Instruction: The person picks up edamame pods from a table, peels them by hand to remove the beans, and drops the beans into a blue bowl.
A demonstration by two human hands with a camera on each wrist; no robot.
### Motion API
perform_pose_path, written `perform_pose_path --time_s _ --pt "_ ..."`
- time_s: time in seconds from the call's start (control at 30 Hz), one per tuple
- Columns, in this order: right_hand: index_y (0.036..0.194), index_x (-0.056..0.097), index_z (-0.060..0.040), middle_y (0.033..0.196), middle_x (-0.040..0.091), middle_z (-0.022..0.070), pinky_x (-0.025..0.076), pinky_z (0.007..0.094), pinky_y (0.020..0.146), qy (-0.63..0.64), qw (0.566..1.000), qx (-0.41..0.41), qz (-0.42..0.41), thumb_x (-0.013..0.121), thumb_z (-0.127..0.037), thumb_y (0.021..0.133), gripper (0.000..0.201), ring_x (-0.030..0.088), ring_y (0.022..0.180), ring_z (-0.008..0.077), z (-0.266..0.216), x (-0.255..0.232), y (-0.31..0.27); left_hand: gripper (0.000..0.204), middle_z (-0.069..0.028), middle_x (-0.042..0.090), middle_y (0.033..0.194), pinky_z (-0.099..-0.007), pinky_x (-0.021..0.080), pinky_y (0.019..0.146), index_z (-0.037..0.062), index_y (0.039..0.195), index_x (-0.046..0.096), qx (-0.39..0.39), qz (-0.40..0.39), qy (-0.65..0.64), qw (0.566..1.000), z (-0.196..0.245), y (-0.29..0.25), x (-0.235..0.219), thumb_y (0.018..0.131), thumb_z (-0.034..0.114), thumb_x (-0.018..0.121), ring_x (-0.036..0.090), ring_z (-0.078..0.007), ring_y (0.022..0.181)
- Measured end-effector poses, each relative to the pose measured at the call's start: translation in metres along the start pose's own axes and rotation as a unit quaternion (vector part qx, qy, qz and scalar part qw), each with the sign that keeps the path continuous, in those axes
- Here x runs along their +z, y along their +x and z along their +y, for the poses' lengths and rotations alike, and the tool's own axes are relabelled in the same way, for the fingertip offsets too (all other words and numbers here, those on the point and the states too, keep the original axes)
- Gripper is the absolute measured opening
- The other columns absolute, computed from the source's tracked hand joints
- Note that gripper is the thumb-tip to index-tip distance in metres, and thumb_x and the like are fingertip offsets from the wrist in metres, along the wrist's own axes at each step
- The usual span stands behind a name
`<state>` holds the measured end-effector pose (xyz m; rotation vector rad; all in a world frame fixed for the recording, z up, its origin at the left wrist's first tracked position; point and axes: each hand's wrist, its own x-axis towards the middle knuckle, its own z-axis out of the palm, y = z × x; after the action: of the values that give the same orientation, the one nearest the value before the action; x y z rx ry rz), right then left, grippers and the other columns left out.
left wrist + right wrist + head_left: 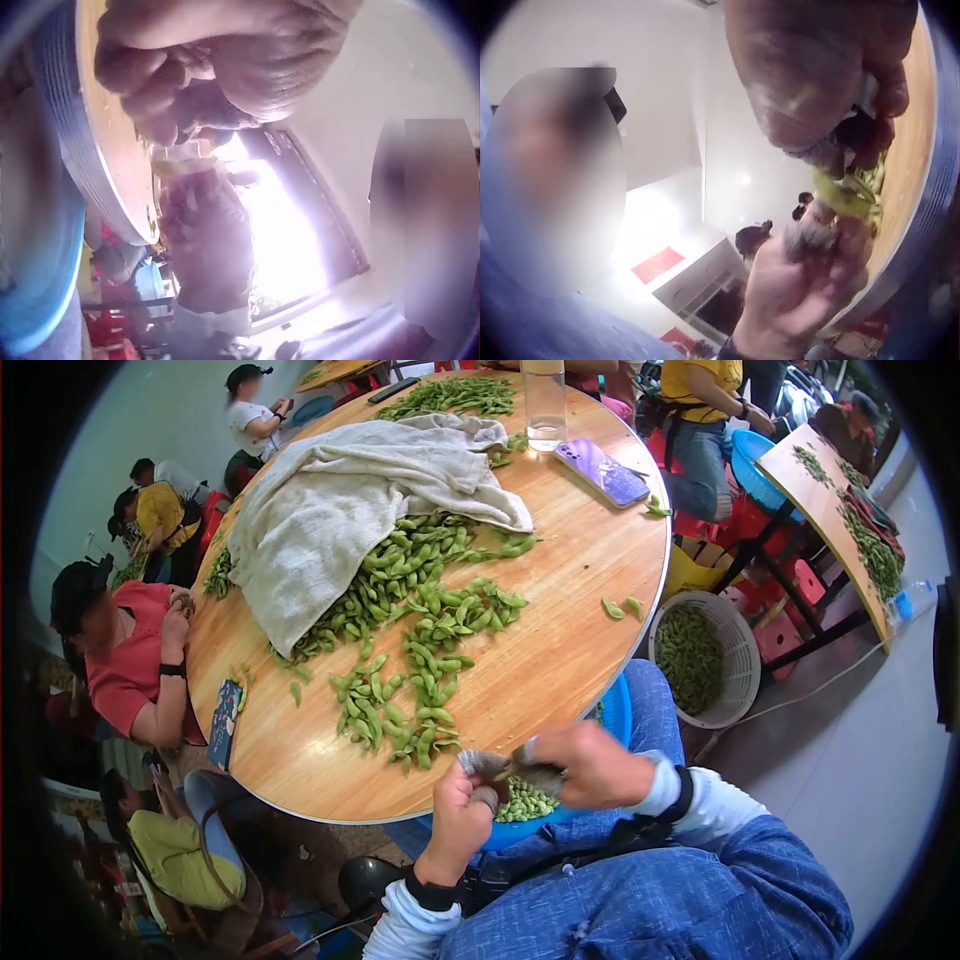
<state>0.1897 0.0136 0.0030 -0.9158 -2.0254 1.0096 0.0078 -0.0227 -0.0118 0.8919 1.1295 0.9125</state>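
Note:
My left hand (460, 822) and right hand (600, 768) meet over a blue basin (620, 710) at the table's near edge. Between their fingertips they pinch a green soybean pod (841, 198), which also shows in the left wrist view. Worn grey coverings wrap some of the fingers on both hands. Shelled green beans (525, 802) lie in the basin below, partly hidden by the hands. A spread of unshelled pods (420, 670) lies on the round wooden table (560, 630) just beyond, running under a pale cloth (330, 510).
A purple phone (603, 472) and a clear water container (545, 405) stand on the table's far side. Another phone (225, 725) lies at the left rim. To the right, a white basket (735, 650) of pods sits on the floor. People sit around at the left.

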Motion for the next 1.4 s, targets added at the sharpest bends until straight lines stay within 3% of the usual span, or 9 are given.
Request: perform_pose_path --time_s 0.13,0.3,0.37,0.4,0.63,0.9,1.2,1.33,1.4 --pt "0.076 0.058 -0.0012 0.068 0.056 0.0160 0.045 0.0354 0.055 -0.177 0.959 0.144 0.165 0.063 -0.004 0.066 0.011 0.058 0.064 0.0299 0.022 -0.081 -0.035 0.019 -0.0053 0.053 0.068 -0.0272 0.040 0.051 0.0004 0.092 0.053 0.222 0.112 0.353 0.902 0.017 -0.011 -0.011 0.075 0.006 0.058 0.048 -0.0133 0.058" --pt "0.083 0.056 0.0035 0.067 0.058 0.0148 0.044 0.0310 0.060 -0.191 0.914 0.214 0.287 0.055 0.002 0.069 0.015 0.057 0.062 0.0225 0.034 -0.122 -0.077 0.020 -0.0042 0.041 0.051 -0.0290 0.033 0.044 0.0001 0.082 0.052 0.189 0.233 0.498 0.813 0.008 0.012 -0.047 0.071 0.009 0.066 0.039 -0.0138 0.046" --pt "0.085 0.057 0.0032 0.068 0.058 0.0101 0.044 0.0278 0.062 -0.126 0.935 0.211 0.257 0.055 0.002 0.071 0.014 0.055 0.064 0.0152 0.038 -0.110 -0.078 0.017 -0.0055 0.042 0.050 -0.0300 0.034 0.044 0.0003 0.079 0.053 0.207 0.227 0.536 0.786 0.006 0.020 -0.053 0.071 0.008 0.065 0.041 -0.0165 0.044" --pt "0.085 0.057 0.0033 0.070 0.059 0.0092 0.044 0.0262 0.062 -0.102 0.945 0.209 0.229 0.055 0.002 0.074 0.011 0.054 0.065 0.0134 0.028 -0.101 -0.069 0.020 -0.0131 0.052 0.059 -0.0400 0.040 0.050 0.0008 0.080 0.054 0.175 0.213 0.567 0.776 0.019 0.016 -0.046 0.070 0.015 0.065 0.052 -0.0327 0.055" --pt "0.088 0.060 -0.0001 0.075 0.060 0.0156 0.046 0.0312 0.063 0.069 0.996 0.032 0.049 0.061 -0.007 0.076 0.014 0.059 0.069 0.0241 0.008 -0.020 -0.006 0.014 -0.0135 0.052 0.064 -0.0386 0.041 0.053 0.0001 0.078 0.056 0.241 0.165 0.635 0.716 0.024 0.014 -0.052 0.068 0.007 0.062 0.053 -0.0310 0.059" --pt "0.091 0.058 0.0029 0.080 0.060 0.0178 0.046 0.0305 0.065 0.151 0.986 0.071 -0.010 0.058 -0.008 0.079 0.017 0.059 0.073 0.0197 0.003 0.009 0.019 0.020 -0.0148 0.052 0.074 -0.0398 0.043 0.061 -0.0003 0.082 0.057 0.261 0.143 0.671 0.679 0.033 0.017 -0.047 0.063 0.002 0.056 0.053 -0.0327 0.070" --pt "0.102 0.055 0.0039 0.096 0.062 0.0127 0.045 0.0281 0.078 0.172 0.976 0.131 -0.035 0.057 -0.013 0.082 0.026 0.058 0.089 0.0159 0.001 0.008 0.024 0.019 -0.0120 0.055 0.071 -0.0360 0.043 0.055 -0.0014 0.085 0.057 0.282 0.117 0.649 0.697 0.028 0.024 -0.054 0.067 0.001 0.056 0.054 -0.0262 0.062" --pt "0.102 0.055 0.0041 0.092 0.061 0.0086 0.044 0.0261 0.075 0.232 0.961 0.148 -0.033 0.056 -0.012 0.083 0.025 0.055 0.086 0.0119 -0.001 0.004 0.027 0.015 -0.0027 0.058 0.071 -0.0215 0.039 0.050 -0.0022 0.090 0.057 0.113 0.063 0.206 0.970 0.035 0.021 -0.054 0.078 0.006 0.060 0.047 -0.0073 0.054" --pt "0.100 0.056 0.0042 0.084 0.061 0.0038 0.043 0.0232 0.069 0.284 0.948 0.140 -0.017 0.054 -0.011 0.084 0.022 0.051 0.077 0.0073 -0.002 0.006 0.028 0.015 -0.0059 0.059 0.075 -0.0209 0.039 0.049 -0.0030 0.092 0.057 0.038 0.011 0.057 0.998 0.042 0.014 -0.049 0.079 0.006 0.057 0.051 -0.0094 0.058"
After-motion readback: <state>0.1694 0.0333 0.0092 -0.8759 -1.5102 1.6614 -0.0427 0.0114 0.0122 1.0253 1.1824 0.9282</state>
